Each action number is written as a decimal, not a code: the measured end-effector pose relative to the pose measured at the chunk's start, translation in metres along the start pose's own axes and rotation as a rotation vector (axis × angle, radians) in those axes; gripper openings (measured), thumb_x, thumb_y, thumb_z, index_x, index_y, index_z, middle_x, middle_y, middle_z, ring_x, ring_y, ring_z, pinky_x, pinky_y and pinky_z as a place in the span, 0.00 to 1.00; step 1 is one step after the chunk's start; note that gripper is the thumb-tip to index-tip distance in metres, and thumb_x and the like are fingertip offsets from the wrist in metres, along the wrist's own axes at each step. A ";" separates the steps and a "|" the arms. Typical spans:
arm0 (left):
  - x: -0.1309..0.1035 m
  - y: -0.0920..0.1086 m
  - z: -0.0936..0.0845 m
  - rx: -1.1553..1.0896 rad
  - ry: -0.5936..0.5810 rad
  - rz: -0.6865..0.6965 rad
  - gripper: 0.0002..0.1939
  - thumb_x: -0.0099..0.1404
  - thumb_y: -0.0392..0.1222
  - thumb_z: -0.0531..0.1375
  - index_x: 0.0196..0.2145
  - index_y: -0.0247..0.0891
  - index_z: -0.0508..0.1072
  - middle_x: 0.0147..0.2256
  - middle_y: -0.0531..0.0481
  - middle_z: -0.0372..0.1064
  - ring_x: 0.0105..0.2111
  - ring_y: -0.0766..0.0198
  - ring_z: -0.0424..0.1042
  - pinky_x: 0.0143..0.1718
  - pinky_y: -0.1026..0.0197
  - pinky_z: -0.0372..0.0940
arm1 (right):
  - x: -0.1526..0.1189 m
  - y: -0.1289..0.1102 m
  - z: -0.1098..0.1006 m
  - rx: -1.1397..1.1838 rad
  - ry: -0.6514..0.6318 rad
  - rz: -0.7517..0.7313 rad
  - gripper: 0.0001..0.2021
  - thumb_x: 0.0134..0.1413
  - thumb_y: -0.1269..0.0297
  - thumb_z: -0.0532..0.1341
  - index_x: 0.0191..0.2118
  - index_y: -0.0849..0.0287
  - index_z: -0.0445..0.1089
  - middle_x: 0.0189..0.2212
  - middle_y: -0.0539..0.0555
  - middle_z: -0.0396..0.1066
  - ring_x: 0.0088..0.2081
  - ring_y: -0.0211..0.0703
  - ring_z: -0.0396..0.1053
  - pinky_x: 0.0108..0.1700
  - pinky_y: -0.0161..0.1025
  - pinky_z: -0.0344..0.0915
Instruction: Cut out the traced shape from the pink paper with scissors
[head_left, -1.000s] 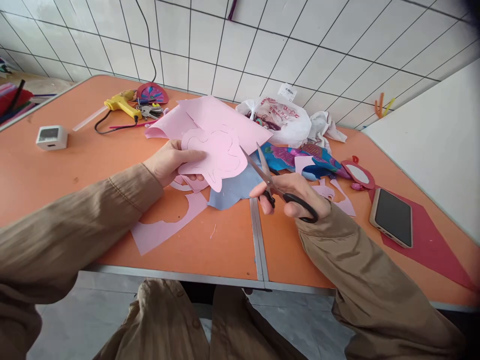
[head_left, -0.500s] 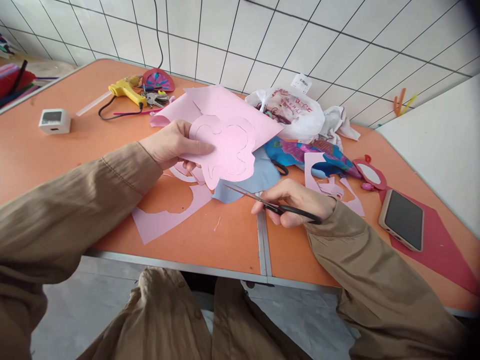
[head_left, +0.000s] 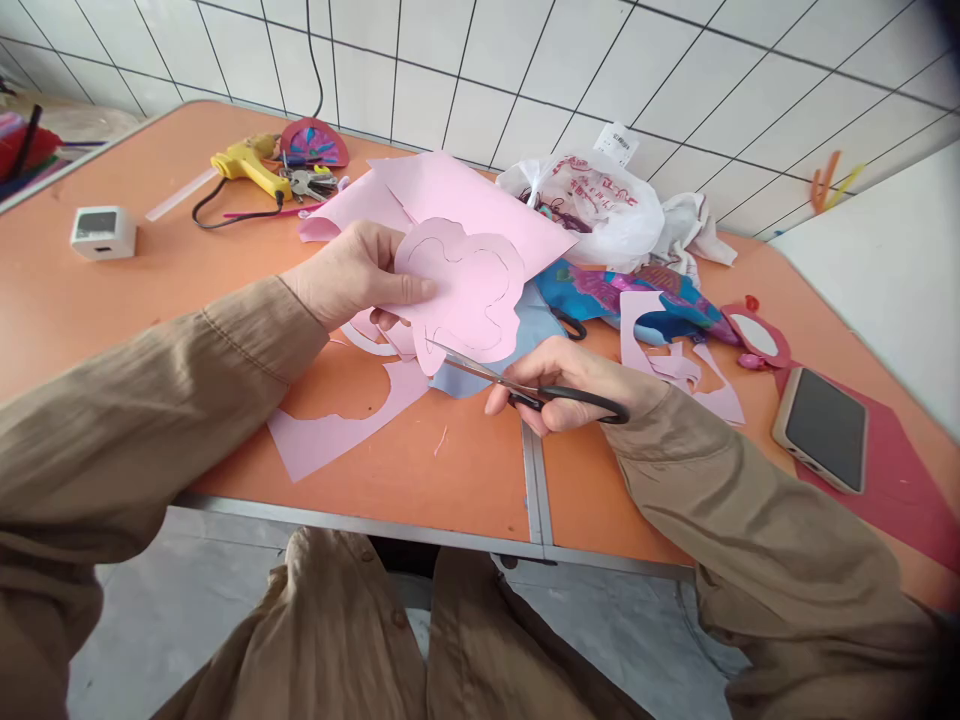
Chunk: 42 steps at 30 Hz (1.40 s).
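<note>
My left hand (head_left: 371, 275) pinches a pink sheet cutout (head_left: 469, 285) by its left side, thumb on top. The cutout has wavy edges and a dark drawn outline inside them. My right hand (head_left: 559, 385) grips black-handled scissors (head_left: 525, 385), whose blades point left at the cutout's lower edge, near its bottom tip. Behind the cutout lies a larger pink sheet (head_left: 442, 185). Under the hands are a blue piece (head_left: 465, 383) and a pink offcut (head_left: 352, 435) with a curved hole.
A yellow glue gun (head_left: 251, 172), keys (head_left: 311, 183) and a white cube device (head_left: 105, 233) sit at the left. A white plastic bag (head_left: 600, 205), blue patterned fabric (head_left: 652, 300), pink scraps (head_left: 675, 365) and a phone (head_left: 825, 425) on red sheet (head_left: 907, 480) lie right.
The scissors have moved left and slightly up, so their blade tips now meet the cutout's lower edge. The cutout has shifted slightly right in my left hand. The view has turned a little.
</note>
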<state>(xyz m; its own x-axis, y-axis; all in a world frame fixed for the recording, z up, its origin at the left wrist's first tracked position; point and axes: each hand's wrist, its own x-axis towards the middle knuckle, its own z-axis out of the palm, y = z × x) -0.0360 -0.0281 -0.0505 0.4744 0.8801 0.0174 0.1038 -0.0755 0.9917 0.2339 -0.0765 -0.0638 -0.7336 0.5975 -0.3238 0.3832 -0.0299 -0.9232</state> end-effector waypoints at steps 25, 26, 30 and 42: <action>0.002 -0.001 -0.001 0.050 0.035 -0.078 0.02 0.55 0.34 0.67 0.27 0.33 0.77 0.18 0.51 0.71 0.14 0.68 0.64 0.18 0.65 0.55 | 0.000 0.004 0.009 0.028 0.161 -0.021 0.28 0.41 0.38 0.69 0.32 0.63 0.80 0.12 0.48 0.64 0.14 0.32 0.57 0.17 0.33 0.54; 0.002 -0.001 0.000 0.044 0.039 -0.079 0.02 0.55 0.33 0.67 0.26 0.33 0.77 0.18 0.51 0.70 0.13 0.69 0.63 0.17 0.65 0.54 | 0.000 0.004 0.009 0.028 0.162 -0.023 0.28 0.42 0.38 0.69 0.32 0.63 0.80 0.12 0.47 0.63 0.14 0.32 0.57 0.17 0.33 0.54; 0.002 -0.001 0.000 0.022 0.019 -0.071 0.03 0.57 0.31 0.66 0.26 0.31 0.76 0.17 0.49 0.69 0.13 0.69 0.62 0.15 0.66 0.51 | 0.001 0.005 0.002 0.063 0.042 -0.024 0.28 0.41 0.39 0.70 0.35 0.64 0.80 0.14 0.47 0.66 0.15 0.32 0.60 0.18 0.32 0.55; 0.002 -0.011 0.015 -0.420 0.253 -0.075 0.09 0.47 0.37 0.71 0.24 0.33 0.74 0.21 0.50 0.70 0.19 0.66 0.69 0.17 0.65 0.61 | 0.014 0.015 -0.003 0.347 0.607 -0.532 0.24 0.45 0.42 0.68 0.38 0.59 0.73 0.18 0.49 0.70 0.19 0.40 0.65 0.22 0.38 0.60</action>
<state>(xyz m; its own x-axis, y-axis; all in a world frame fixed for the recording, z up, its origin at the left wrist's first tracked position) -0.0229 -0.0328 -0.0634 0.2462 0.9661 -0.0773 -0.2560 0.1417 0.9562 0.2309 -0.0667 -0.0813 -0.3034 0.9216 0.2419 -0.1889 0.1906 -0.9633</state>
